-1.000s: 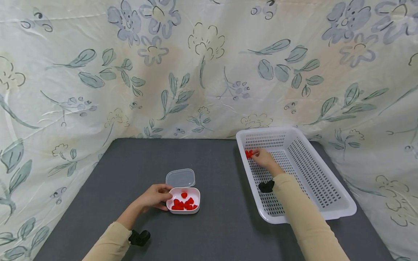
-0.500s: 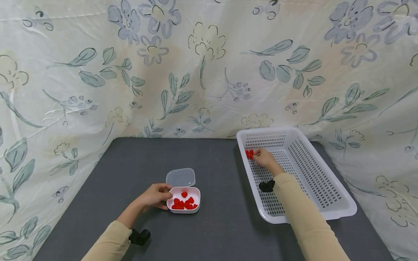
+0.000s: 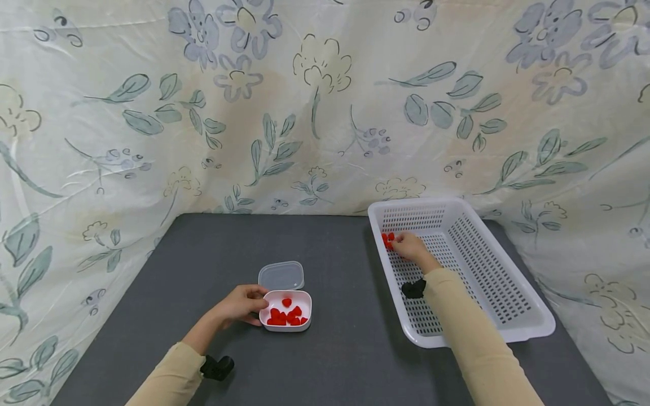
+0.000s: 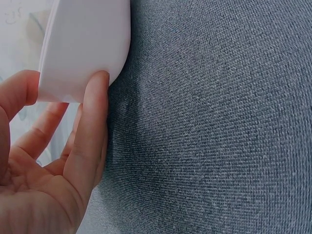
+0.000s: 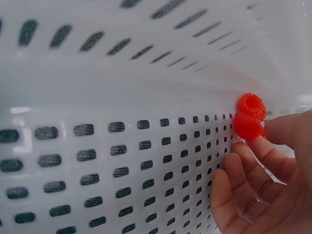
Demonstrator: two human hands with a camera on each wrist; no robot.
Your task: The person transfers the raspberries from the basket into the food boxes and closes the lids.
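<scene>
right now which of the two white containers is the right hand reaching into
The big perforated white basket at the table's right side: the right hand is inside it at two red raspberries. The small white box of raspberries is held by the left hand.

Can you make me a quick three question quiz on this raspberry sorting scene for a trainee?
1. True or false: the left hand grips the side of the small white container.
2. Where does the clear lid lie? A) on the container B) on the grey mat behind the container C) in the basket
3. What is the right hand touching, and where?

Key
1. True.
2. B.
3. Red raspberries, at the basket's far left corner, fingertips against them.
</scene>
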